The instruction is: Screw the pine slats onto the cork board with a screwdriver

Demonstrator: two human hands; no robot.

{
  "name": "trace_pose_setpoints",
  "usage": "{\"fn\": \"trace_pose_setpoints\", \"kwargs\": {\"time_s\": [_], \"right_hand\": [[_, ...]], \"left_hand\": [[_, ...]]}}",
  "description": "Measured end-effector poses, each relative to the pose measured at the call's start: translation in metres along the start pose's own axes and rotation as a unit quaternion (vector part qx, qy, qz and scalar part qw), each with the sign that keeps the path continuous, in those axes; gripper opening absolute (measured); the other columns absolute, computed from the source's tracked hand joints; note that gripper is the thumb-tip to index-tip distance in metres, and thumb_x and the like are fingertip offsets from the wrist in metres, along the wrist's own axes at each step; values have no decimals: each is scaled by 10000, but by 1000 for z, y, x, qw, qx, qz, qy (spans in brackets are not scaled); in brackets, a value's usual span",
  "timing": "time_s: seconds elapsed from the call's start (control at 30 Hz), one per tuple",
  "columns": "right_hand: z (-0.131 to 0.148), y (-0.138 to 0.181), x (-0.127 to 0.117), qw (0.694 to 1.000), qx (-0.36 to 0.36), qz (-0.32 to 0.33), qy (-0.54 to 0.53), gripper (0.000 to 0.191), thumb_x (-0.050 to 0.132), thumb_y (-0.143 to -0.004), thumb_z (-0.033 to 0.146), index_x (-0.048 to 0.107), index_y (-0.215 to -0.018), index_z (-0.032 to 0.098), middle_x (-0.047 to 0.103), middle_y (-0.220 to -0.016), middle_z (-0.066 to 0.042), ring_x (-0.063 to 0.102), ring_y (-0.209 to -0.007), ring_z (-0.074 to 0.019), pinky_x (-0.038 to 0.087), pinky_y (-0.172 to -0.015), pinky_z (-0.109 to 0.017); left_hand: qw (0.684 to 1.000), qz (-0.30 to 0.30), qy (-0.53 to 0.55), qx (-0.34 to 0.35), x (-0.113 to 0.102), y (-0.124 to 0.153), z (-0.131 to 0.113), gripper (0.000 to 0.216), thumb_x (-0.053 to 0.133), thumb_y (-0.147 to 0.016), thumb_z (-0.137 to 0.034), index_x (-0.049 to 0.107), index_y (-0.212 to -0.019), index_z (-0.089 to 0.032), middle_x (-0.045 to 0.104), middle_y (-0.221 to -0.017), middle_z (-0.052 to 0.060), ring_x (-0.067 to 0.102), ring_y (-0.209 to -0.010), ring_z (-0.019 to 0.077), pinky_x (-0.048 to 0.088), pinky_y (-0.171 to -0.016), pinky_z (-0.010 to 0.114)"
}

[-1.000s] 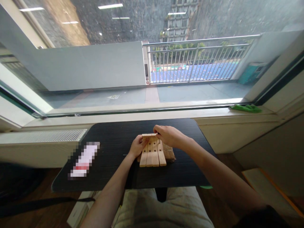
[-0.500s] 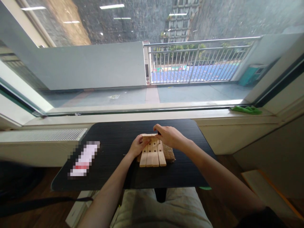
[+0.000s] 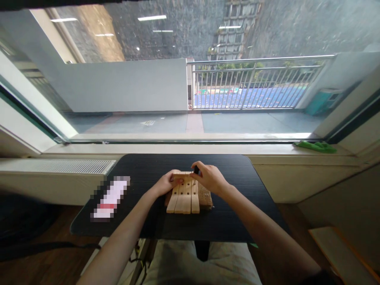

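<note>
A small piece made of light wooden slats with drilled holes (image 3: 184,200) sits on a rough brown block (image 3: 205,199) at the middle of the dark table. My left hand (image 3: 166,184) is closed on the slats' far left edge, the thumb lying over the wood. From the right, my right hand (image 3: 210,177) grips a screwdriver by its black handle (image 3: 196,170). Its thin shaft points down at a hole in the rightmost slat. The tip is too small to make out.
The black table (image 3: 237,221) stands against a window sill (image 3: 208,149). A blurred-out white and red item (image 3: 109,200) lies on its left side. A green cloth (image 3: 316,147) rests on the sill at right, and a radiator (image 3: 59,166) is at left.
My view has shifted slightly. The slats now spread a little at their near ends, with a gap beside the rightmost one. The screwdriver's handle shows more in my right hand.
</note>
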State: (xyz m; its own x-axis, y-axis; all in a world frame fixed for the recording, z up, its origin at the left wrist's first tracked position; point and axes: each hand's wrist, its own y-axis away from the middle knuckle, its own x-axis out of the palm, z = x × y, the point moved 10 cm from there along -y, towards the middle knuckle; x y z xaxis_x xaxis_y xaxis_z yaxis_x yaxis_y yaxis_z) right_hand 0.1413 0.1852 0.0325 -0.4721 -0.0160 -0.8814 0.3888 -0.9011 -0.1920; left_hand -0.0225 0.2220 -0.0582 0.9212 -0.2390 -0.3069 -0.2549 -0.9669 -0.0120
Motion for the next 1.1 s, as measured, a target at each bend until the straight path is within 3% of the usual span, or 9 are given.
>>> {"fn": "trace_pose_setpoints", "kwargs": {"time_s": [0.13, 0.2, 0.27, 0.37, 0.53, 0.7, 0.83, 1.0, 1.1], "right_hand": [[8, -6, -1, 995, -64, -66, -42, 238, 654, -899, 291, 625, -1106, 177, 688, -1011, -88, 615, -966, -216, 440, -835, -326], [12, -9, 0, 992, -83, -82, -53, 255, 657, -892, 267, 623, -1125, 169, 671, -1053, -100, 593, -1013, -225, 443, -885, -349], [14, -11, 3, 992, -87, -79, -51, 263, 640, -898, 241, 617, -1149, 166, 659, -1067, -104, 585, -1015, -227, 449, -898, -363], [15, -7, 12, 994, -91, -46, -33, 226, 596, -923, 246, 626, -1128, 156, 656, -1029, -109, 591, -970, -235, 467, -883, -392], [-15, 14, 14, 988, -93, -55, -114, 554, 674, -864, 376, 508, -1360, 193, 587, -1306, -167, 534, -1212, -298, 432, -1015, -504], [-68, 26, 37, 971, 16, -100, -214, 407, 475, -935, 255, 548, -1334, 218, 610, -1320, -127, 545, -1241, -249, 420, -1060, -477], [-58, 28, 63, 978, 32, -91, -183, 322, 414, -932, 177, 644, -1156, 201, 669, -1168, -105, 601, -1089, -231, 454, -990, -420], [-45, 19, 66, 985, 43, -74, -148, 279, 452, -901, 146, 644, -1099, 190, 673, -1100, -106, 595, -1038, -235, 445, -955, -408], [-45, 7, 62, 978, 29, -49, -200, 293, 498, -861, 138, 630, -1120, 176, 673, -1125, -110, 602, -1062, -232, 448, -968, -406]], "left_hand": [[994, -73, -64, 46, -27, 15, -41, 514, 802, -648, -365, 672, -1109, -178, 665, -1203, 109, 572, -1196, 308, 427, -1059, 432], [980, -108, -118, 121, -26, 27, -81, 393, 672, -804, -378, 657, -1146, -185, 663, -1164, 95, 599, -1125, 264, 455, -1013, 402], [957, -118, -176, 197, -11, 38, -119, 314, 611, -877, -381, 661, -1118, -185, 673, -1001, 70, 633, -930, 218, 512, -863, 347], [936, -74, -245, 241, 24, 40, -145, 219, 613, -905, -345, 689, -1060, -209, 658, -908, 43, 623, -839, 187, 512, -792, 305], [931, -102, -250, 248, 34, 35, -149, 147, 580, -929, -263, 695, -996, -200, 687, -931, 54, 643, -841, 177, 532, -789, 291], [936, -85, -227, 256, 33, 35, -147, 158, 602, -922, -282, 706, -1007, -200, 736, -937, 45, 676, -813, 171, 542, -812, 292], [940, -81, -216, 252, 26, 37, -145, 160, 617, -915, -277, 721, -1004, -194, 752, -938, 44, 694, -841, 170, 545, -798, 272], [941, -92, -214, 247, 13, 41, -141, 174, 617, -909, -277, 731, -1010, -192, 760, -929, 48, 692, -794, 160, 560, -775, 263], [939, -100, -216, 247, 8, 44, -138, 173, 617, -913, -277, 734, -1011, -196, 763, -932, 50, 698, -815, 162, 564, -785, 261]]}}
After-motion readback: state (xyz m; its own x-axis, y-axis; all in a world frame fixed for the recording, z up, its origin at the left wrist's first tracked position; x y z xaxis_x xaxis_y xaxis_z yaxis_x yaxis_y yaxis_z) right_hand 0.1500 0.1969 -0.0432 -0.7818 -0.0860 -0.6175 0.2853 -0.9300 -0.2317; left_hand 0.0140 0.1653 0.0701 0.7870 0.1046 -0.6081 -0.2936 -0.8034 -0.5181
